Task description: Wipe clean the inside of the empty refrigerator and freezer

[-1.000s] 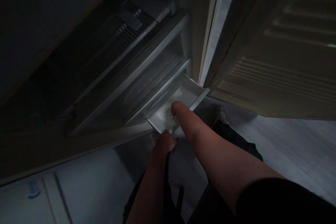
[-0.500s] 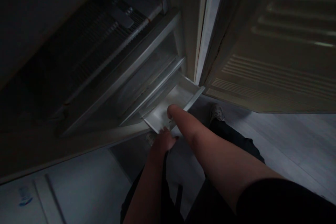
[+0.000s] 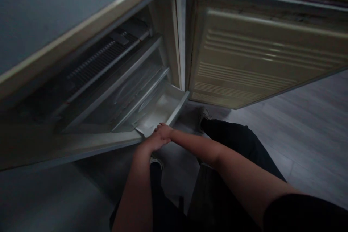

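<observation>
A white pull-out drawer (image 3: 160, 112) stands drawn out from the bottom of an open refrigerator (image 3: 116, 140). At the left part of its front edge, my left hand (image 3: 154, 142) lies against the drawer front, fingers bent over it and thumb pointing right. My right hand (image 3: 164, 131) reaches across from the right and meets the left one there, overlapping it. Its fingers are curled; whatever they may hold is hidden. Inside the drawer, the visible bottom is bare and pale.
The ribbed refrigerator door (image 3: 244, 61) stands wide on the right. Above the drawer are a clear-fronted bin (image 3: 130, 83) and a wire shelf (image 3: 100, 61). My legs (image 3: 231, 134) straddle the area over grey wood-look floor (image 3: 307, 123).
My right hand has moved from over the drawer's inside to its front edge, against my left hand. The view has shifted, showing more of the refrigerator's top and door.
</observation>
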`<state>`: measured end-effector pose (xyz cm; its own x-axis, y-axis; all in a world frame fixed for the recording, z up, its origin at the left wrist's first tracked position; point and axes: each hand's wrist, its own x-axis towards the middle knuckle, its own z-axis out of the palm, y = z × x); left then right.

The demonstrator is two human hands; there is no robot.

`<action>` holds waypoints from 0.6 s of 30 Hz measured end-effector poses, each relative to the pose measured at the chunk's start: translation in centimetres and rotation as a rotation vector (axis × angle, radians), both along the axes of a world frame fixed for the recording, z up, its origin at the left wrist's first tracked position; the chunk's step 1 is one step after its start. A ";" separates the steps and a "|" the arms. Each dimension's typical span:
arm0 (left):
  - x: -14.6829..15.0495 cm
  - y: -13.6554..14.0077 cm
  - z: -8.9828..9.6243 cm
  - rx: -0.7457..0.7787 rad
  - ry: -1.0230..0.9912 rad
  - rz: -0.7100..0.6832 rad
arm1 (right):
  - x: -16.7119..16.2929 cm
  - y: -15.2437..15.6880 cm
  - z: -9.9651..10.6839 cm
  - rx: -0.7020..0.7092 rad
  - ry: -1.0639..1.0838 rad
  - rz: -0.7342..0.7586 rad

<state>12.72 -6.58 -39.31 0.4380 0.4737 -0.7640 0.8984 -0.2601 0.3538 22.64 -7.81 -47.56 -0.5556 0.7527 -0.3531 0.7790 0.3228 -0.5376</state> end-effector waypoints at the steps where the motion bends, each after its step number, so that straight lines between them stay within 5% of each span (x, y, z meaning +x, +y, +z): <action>1: -0.4 0.1 0.0 -0.009 -0.015 -0.007 | -0.1 -1.4 -0.1 0.049 0.016 0.024; 7: -1.6 0.9 -0.9 0.063 -0.175 0.004 | 1.2 -5.8 -2.2 0.281 0.071 -0.110; 11: -3.1 1.3 -2.1 0.167 -0.172 0.026 | 4.9 -4.4 -3.0 0.335 -0.028 -0.457; 18: -3.8 0.4 -4.0 0.081 -0.091 -0.080 | 11.1 -0.4 -3.4 0.287 -0.122 -1.019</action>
